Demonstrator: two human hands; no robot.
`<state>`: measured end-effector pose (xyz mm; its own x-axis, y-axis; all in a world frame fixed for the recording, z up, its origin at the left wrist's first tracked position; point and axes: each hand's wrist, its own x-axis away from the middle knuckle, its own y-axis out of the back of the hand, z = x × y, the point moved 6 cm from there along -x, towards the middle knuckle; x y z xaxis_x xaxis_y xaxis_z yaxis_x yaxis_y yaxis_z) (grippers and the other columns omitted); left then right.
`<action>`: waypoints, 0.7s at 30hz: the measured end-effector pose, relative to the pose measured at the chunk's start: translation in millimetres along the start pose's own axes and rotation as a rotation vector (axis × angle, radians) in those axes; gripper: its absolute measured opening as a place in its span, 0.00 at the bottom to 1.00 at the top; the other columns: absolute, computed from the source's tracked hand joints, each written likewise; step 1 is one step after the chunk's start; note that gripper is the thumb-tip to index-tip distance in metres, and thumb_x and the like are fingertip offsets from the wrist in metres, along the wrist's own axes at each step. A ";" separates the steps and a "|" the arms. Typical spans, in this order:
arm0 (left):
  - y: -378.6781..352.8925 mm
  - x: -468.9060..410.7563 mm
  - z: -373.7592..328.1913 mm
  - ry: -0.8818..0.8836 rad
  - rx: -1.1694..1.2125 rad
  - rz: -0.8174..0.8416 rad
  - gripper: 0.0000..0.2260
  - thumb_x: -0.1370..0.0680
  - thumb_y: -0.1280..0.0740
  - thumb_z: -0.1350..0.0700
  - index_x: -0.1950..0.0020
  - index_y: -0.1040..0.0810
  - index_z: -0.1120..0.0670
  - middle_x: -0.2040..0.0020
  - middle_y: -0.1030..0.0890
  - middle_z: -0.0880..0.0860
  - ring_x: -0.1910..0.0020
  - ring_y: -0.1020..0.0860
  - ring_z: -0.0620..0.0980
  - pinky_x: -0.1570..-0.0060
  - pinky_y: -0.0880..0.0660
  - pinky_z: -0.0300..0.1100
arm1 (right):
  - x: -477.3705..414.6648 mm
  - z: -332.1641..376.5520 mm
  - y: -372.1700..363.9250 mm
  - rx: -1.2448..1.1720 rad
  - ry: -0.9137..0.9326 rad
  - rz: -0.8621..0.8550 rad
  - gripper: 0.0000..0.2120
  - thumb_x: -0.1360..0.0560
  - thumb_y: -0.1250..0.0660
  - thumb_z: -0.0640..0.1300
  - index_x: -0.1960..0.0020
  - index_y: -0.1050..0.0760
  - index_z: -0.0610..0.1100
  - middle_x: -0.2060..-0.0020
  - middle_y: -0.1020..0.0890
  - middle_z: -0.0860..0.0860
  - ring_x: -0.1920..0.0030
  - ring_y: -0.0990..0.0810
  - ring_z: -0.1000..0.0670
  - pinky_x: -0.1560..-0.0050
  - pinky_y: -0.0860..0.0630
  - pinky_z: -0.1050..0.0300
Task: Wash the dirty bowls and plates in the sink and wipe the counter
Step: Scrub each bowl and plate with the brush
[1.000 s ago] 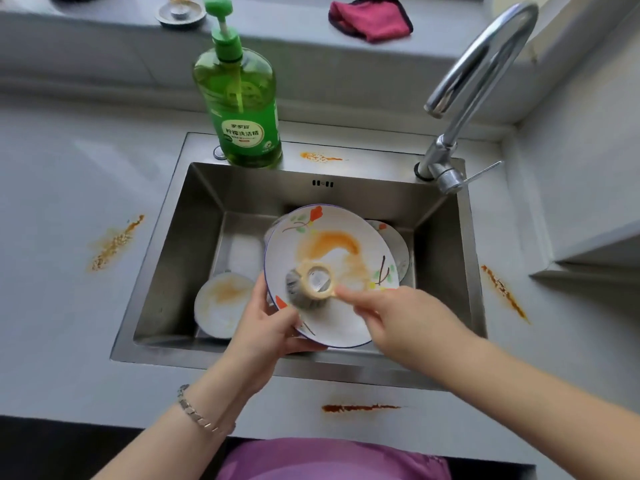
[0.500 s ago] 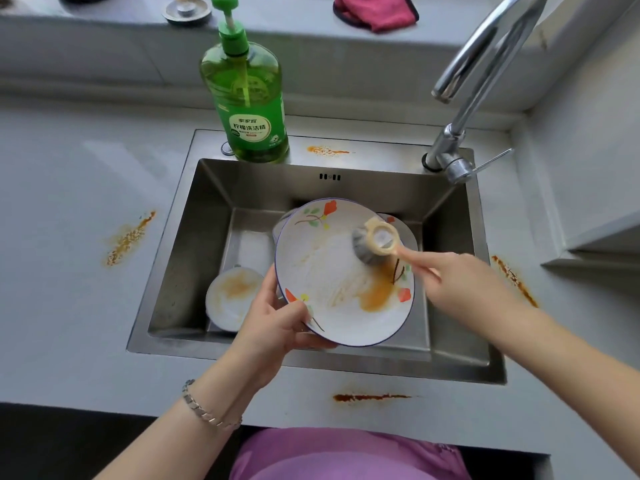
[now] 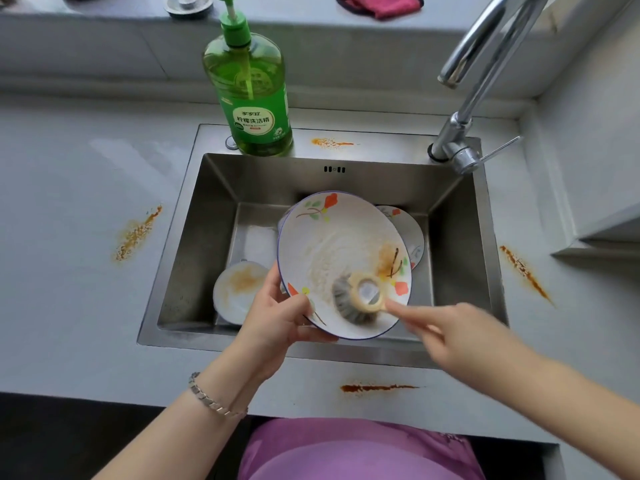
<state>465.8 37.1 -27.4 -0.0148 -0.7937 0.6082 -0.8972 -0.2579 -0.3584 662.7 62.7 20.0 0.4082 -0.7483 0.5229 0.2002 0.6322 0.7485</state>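
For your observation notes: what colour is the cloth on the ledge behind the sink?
Pink cloth, head view.

hands: 2, left hand (image 3: 277,323), right hand (image 3: 457,337) | floral plates: 2 (image 3: 332,251) (image 3: 410,233) | small stained dish: 1 (image 3: 239,289) | scrub brush: 1 (image 3: 356,299) | soap bottle: 1 (image 3: 249,95) | faucet: 1 (image 3: 485,67) | tabletop stains: 4 (image 3: 136,233) (image 3: 330,143) (image 3: 524,271) (image 3: 377,388) | pink cloth: 1 (image 3: 381,5)

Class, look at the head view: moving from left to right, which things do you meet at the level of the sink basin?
Orange stain on the counter → small stained plate → left hand → flowered plate → right hand → streak of stain on the right.
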 end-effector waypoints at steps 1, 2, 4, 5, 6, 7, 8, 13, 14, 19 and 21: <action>-3.1 -0.1 1.2 -0.004 -0.013 0.004 0.27 0.35 0.40 0.71 0.43 0.25 0.45 0.50 0.19 0.52 0.57 0.17 0.56 0.68 0.21 0.53 | -1.0 10.3 -4.0 -0.019 0.068 0.004 0.20 0.22 0.42 0.49 0.38 0.36 0.74 0.76 0.29 0.60 0.76 0.32 0.59 0.73 0.37 0.63; -6.9 0.3 2.8 0.001 -0.019 0.016 0.27 0.37 0.39 0.69 0.44 0.25 0.45 0.52 0.18 0.51 0.57 0.17 0.56 0.68 0.21 0.53 | -7.7 17.1 -0.7 -0.013 0.114 -0.029 0.20 0.22 0.42 0.49 0.38 0.36 0.73 0.72 0.26 0.60 0.76 0.33 0.59 0.72 0.38 0.63; -11.9 1.1 5.1 0.030 -0.010 0.054 0.26 0.38 0.40 0.68 0.47 0.23 0.45 0.54 0.17 0.52 0.57 0.17 0.57 0.68 0.21 0.53 | -27.9 6.5 19.2 0.014 0.072 -0.142 0.20 0.22 0.41 0.48 0.37 0.35 0.71 0.64 0.21 0.58 0.76 0.34 0.59 0.70 0.38 0.63; -11.2 2.0 5.3 0.048 0.005 0.068 0.26 0.38 0.40 0.68 0.47 0.23 0.45 0.54 0.17 0.52 0.57 0.17 0.57 0.68 0.21 0.53 | -33.7 -5.2 31.3 0.025 0.009 -0.187 0.20 0.22 0.42 0.48 0.36 0.35 0.70 0.64 0.21 0.56 0.75 0.34 0.58 0.70 0.37 0.62; -9.0 2.7 4.5 0.061 0.024 0.076 0.26 0.38 0.40 0.68 0.46 0.24 0.46 0.53 0.17 0.52 0.56 0.17 0.57 0.68 0.21 0.52 | -34.0 -16.7 40.3 0.052 -0.047 -0.215 0.20 0.21 0.43 0.48 0.36 0.36 0.70 0.66 0.22 0.55 0.74 0.34 0.58 0.70 0.35 0.61; -5.7 3.3 2.8 0.066 0.039 0.077 0.26 0.38 0.40 0.68 0.44 0.25 0.47 0.51 0.17 0.52 0.56 0.17 0.58 0.68 0.21 0.52 | -29.1 -25.8 41.4 0.094 -0.074 -0.211 0.20 0.21 0.43 0.48 0.36 0.36 0.70 0.69 0.25 0.55 0.73 0.34 0.58 0.70 0.34 0.59; -3.0 3.4 1.3 0.063 0.043 0.072 0.27 0.38 0.40 0.68 0.43 0.26 0.47 0.49 0.18 0.54 0.56 0.17 0.58 0.68 0.21 0.51 | -20.8 -28.6 35.1 0.133 -0.076 -0.168 0.21 0.21 0.43 0.48 0.36 0.37 0.71 0.72 0.28 0.57 0.74 0.35 0.58 0.70 0.33 0.58; -5.8 3.0 2.0 0.012 -0.017 0.053 0.26 0.32 0.41 0.72 0.43 0.26 0.45 0.47 0.20 0.55 0.55 0.18 0.59 0.68 0.20 0.54 | -10.3 7.2 -0.3 0.008 0.126 -0.033 0.20 0.22 0.41 0.50 0.38 0.36 0.74 0.77 0.31 0.60 0.72 0.29 0.64 0.72 0.36 0.64; -6.1 3.0 1.8 0.006 -0.023 0.058 0.27 0.31 0.41 0.72 0.42 0.27 0.43 0.46 0.20 0.54 0.54 0.18 0.58 0.67 0.20 0.54 | -20.3 0.3 6.9 -0.004 0.092 -0.076 0.20 0.22 0.41 0.49 0.38 0.37 0.73 0.74 0.27 0.60 0.73 0.29 0.61 0.70 0.34 0.63; 1.8 4.8 -8.6 -0.074 -0.160 0.077 0.40 0.30 0.42 0.72 0.31 0.41 0.32 0.42 0.23 0.45 0.51 0.18 0.53 0.65 0.20 0.54 | -16.4 -16.8 6.4 -0.041 -0.011 -0.076 0.19 0.22 0.41 0.48 0.39 0.33 0.71 0.70 0.22 0.58 0.76 0.29 0.58 0.72 0.34 0.65; 1.3 6.4 -8.2 -0.094 -0.218 0.089 0.42 0.27 0.42 0.73 0.29 0.45 0.31 0.45 0.21 0.39 0.52 0.18 0.53 0.65 0.20 0.54 | -4.0 9.3 -14.6 -0.077 0.094 0.038 0.19 0.22 0.41 0.49 0.39 0.33 0.72 0.73 0.25 0.63 0.72 0.29 0.65 0.70 0.33 0.68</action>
<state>460.9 36.2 -18.2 -0.0661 -0.8585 0.5086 -0.9684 -0.0677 -0.2402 649.9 54.6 10.8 0.4980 -0.7034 0.5072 0.2494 0.6764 0.6930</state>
